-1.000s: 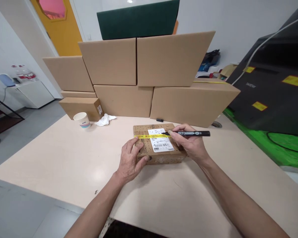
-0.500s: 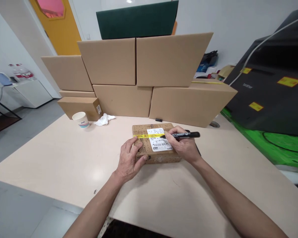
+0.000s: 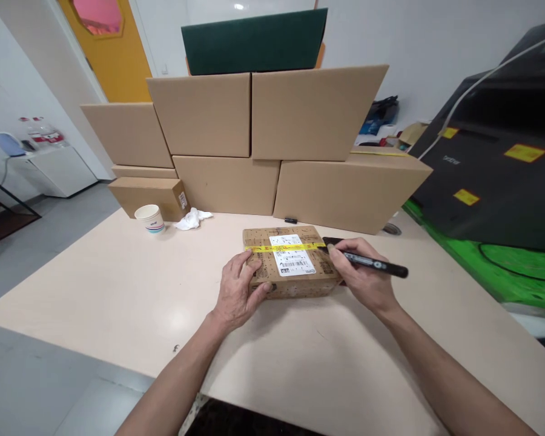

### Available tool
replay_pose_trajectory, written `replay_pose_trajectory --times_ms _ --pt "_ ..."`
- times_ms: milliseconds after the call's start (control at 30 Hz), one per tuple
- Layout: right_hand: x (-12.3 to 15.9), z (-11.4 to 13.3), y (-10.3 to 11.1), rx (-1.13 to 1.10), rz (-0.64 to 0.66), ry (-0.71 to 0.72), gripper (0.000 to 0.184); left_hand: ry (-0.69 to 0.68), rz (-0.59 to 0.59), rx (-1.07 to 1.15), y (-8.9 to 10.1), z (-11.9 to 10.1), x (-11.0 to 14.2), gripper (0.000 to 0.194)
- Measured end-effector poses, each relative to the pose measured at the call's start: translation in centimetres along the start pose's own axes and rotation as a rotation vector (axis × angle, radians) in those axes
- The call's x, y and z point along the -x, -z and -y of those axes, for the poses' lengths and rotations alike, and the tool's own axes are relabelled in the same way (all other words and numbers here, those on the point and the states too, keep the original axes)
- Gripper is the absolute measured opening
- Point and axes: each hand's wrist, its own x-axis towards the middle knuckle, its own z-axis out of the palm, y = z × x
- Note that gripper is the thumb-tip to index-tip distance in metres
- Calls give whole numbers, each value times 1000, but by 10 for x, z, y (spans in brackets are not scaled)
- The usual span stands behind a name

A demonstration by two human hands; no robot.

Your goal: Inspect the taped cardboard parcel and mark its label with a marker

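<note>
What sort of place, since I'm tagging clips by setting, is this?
Perhaps an office or storage workroom: cardboard boxes stand stacked on a plain table, with a labelled parcel in front of them.

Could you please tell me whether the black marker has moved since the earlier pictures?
Yes, to the right: the black marker had its tip over the white label, and now has it beyond that label's right side.

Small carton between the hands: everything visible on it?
The small carton lies flat on the table: brown, apparently cardboard, closed, speckled with short dark marks. Its top bears a white label with print and barcode; a yellow strip crosses both. The left hand holds its left end; the right hand, gripping a black marker, is at its right edge, contact unclear.
</note>
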Motion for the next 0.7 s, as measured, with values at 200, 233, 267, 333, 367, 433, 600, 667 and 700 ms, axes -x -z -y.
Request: replay_pose_trajectory --times_ms 200,233,267,333,367,433,600,667,700 --pt "40 -38 38 358 135 422 12 -10 -7 -19 0 0 -1 38" --pt "48 -46 43 432 193 434 16 -12 -8 -19 -1 0 -1 38" --pt "55 -53 48 492 271 436 21 -13 -8 -19 -1 0 -1 38" --pt "66 -65 55 588 371 423 32 -12 -12 -21 -1 1 -1 38" --pt "70 -68 57 632 406 414 38 -11 -13 -23 -1 2 0 38" --pt "74 -72 59 716 458 373 44 -11 -16 -28 -2 3 0 38" --pt "71 -75 59 778 614 141 40 -6 -14 -32 -3 7 0 38" --pt "68 -78 59 738 663 36 47 -7 -13 -34 -3 7 1 39" --pt "66 -79 60 715 678 -15 50 -6 -14 -34 -3 8 1 39"
